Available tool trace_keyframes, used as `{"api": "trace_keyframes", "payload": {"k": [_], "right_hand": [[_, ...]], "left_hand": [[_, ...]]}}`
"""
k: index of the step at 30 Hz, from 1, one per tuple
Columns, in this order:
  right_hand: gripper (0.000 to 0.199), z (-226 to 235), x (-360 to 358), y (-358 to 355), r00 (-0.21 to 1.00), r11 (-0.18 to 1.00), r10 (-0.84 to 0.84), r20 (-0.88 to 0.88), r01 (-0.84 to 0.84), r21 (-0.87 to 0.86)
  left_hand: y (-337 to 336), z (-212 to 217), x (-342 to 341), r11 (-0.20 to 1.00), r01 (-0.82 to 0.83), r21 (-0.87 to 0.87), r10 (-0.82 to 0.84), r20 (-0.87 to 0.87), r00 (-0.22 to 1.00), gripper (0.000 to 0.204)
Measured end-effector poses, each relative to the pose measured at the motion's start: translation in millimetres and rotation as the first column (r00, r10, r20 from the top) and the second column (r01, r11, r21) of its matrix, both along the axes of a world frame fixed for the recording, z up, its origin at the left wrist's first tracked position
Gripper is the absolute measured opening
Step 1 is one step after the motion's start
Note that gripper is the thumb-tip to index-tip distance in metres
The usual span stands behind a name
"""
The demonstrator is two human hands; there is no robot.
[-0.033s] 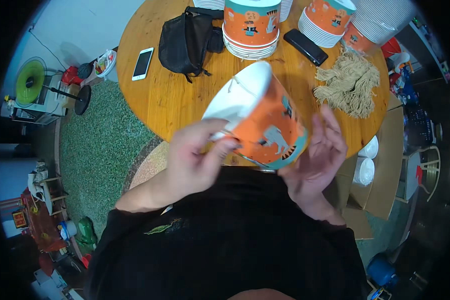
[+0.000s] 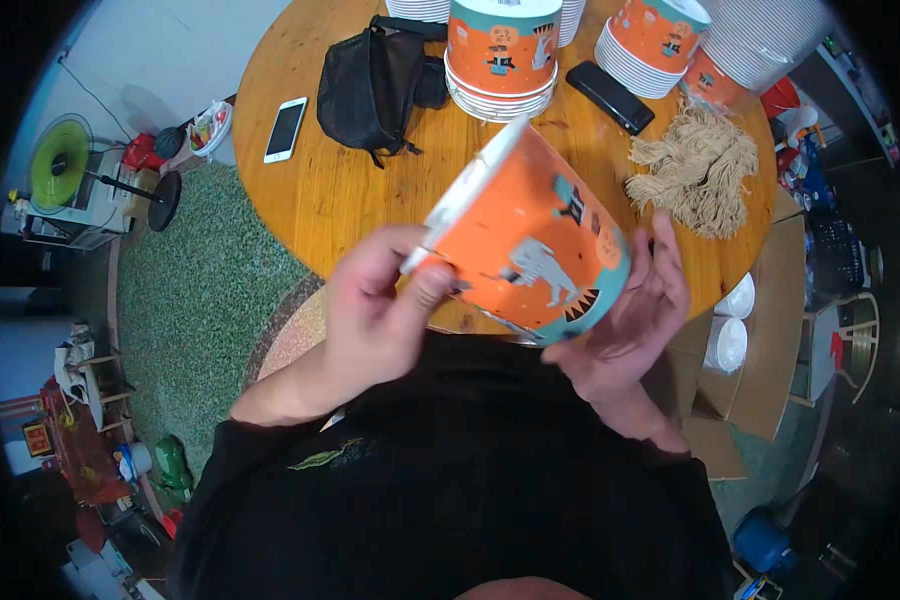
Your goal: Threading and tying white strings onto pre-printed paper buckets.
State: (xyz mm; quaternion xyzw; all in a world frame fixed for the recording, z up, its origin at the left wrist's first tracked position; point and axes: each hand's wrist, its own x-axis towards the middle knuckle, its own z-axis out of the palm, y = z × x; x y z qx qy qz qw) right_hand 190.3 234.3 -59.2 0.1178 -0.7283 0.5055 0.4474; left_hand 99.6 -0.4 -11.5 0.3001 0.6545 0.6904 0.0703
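Over the near part of the table I hold an orange printed paper bucket tilted, its white rim toward the upper left and its base toward the lower right. My left hand pinches the rim's lower end between thumb and fingers. My right hand cups the teal-edged base, thumb below and fingers curved up along its far side. Only a sliver of the white inside shows. To the right of the bucket, a heap of beige cords lies on the wooden table.
Stacked orange buckets stand at the back, with another stack farther right. Also on the table are a black mesh bag, a white phone and a black case. An open cardboard box stands right of the table.
The bucket has turned in my hands, so its mouth faces away and more of the printed side shows. My right hand has come closer around the base.
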Motion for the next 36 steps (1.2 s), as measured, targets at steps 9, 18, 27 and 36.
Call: {"api": "trace_keyframes", "payload": {"k": [9,18,27,36], "right_hand": [[0.151,-3,-5,5,0.947,0.978,0.121,0.296,-0.064,-0.196],[0.111,131,-56,117,0.924,0.823,-0.285,0.256,0.099,0.559],[0.095,201,-214,100,0.949,0.574,-0.227,0.220,-0.052,0.817],[0.069,186,-303,68,0.753,0.640,-0.070,0.654,-0.469,0.609]], "left_hand": [[21,-48,-6,0.936,0.077,0.343,-0.212,0.377,0.902,0.026],[5,-94,-36,0.932,-0.096,-0.351,0.068,-0.093,0.993,0.029],[3,-118,-42,0.879,-0.288,-0.381,0.140,-0.371,0.918,0.030],[-3,-117,-38,0.861,-0.291,-0.416,0.121,-0.389,0.913,0.030]]}}
